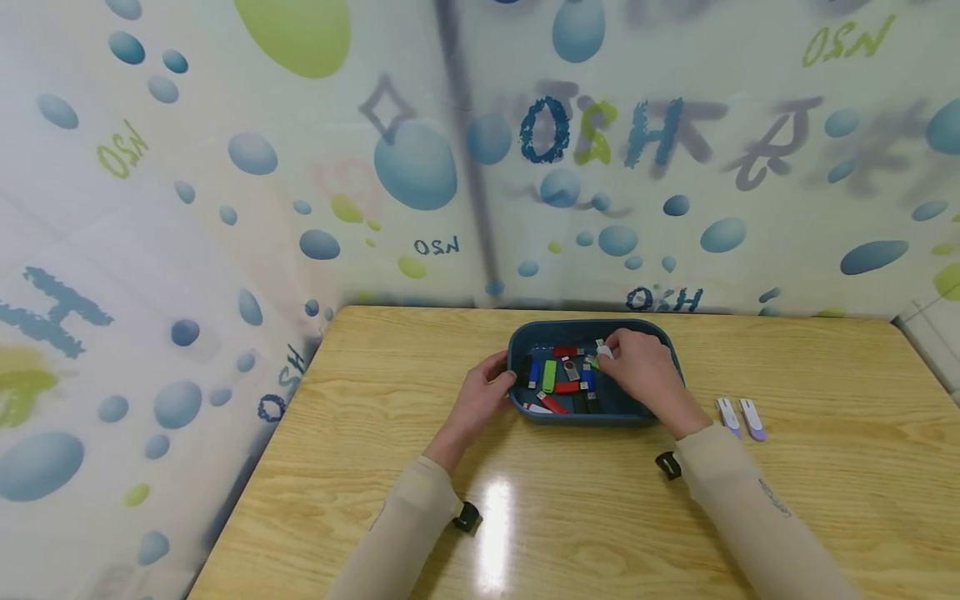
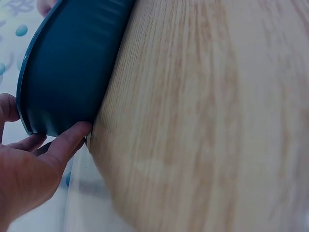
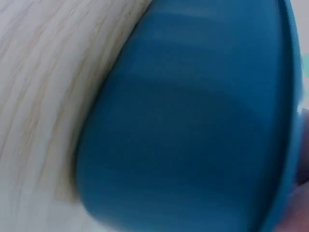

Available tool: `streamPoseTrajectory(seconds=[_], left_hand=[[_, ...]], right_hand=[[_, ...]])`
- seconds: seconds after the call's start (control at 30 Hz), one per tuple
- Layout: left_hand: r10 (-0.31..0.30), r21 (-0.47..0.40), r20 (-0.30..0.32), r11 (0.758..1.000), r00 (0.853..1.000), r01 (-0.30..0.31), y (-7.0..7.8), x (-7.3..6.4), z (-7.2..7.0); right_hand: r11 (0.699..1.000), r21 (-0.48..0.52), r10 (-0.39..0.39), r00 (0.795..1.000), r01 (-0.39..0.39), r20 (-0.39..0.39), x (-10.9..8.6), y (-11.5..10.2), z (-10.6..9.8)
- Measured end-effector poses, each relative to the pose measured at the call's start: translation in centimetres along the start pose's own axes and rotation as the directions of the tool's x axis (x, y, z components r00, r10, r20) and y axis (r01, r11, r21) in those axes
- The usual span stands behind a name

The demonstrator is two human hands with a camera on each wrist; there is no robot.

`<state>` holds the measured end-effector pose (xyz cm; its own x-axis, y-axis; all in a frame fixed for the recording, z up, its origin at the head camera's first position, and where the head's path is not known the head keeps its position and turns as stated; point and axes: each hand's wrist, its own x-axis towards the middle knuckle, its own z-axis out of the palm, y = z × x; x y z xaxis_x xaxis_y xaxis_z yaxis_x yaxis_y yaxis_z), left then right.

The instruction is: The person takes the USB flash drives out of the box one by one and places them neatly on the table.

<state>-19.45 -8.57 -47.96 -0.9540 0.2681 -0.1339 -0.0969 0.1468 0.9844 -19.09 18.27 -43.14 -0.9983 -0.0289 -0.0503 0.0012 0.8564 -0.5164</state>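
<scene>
We hold the blue bin [image 1: 585, 420] with our left hand [image 1: 480, 396] and pinch a white USB stick [image 1: 606, 352] in or just over it with our right hand [image 1: 643, 365], likely picking it out, so next we should lift it clear.

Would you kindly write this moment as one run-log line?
left hand: grips blue bin | right hand: pinches white USB stick | two white-purple sticks: on table, right of bin

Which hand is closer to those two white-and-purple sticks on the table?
Right. The right hand reaches into the blue bin, left of the sticks; the left hand is farther away, at the bin's left end.
</scene>
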Motion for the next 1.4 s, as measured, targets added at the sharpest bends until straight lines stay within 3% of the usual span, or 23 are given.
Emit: streamPoseTrajectory(seconds=[0.33, 1.0, 1.4], left_hand=[[0.011, -0.006, 0.004, 1.0, 1.0, -0.011, 0.2, -0.1, 0.0], [0.003, -0.052, 0.012, 0.999, 1.0, -0.002, 0.0, 0.1, 0.0], [-0.004, -0.061, 0.012, 0.998, 1.0, 0.005, -0.3, 0.3, 0.0]], right_hand=[[0.997, 0.033, -0.061, 0.993, 0.064, -0.099, -2.0, 1.9, -2.3], [0.998, 0.059, -0.002, 0.977, 0.015, -0.211, -6.7, 5.5, -5.2], [1.0, 0.021, 0.026, 0.979, -0.022, -0.204, -8.3, 8.5, -6.7]])
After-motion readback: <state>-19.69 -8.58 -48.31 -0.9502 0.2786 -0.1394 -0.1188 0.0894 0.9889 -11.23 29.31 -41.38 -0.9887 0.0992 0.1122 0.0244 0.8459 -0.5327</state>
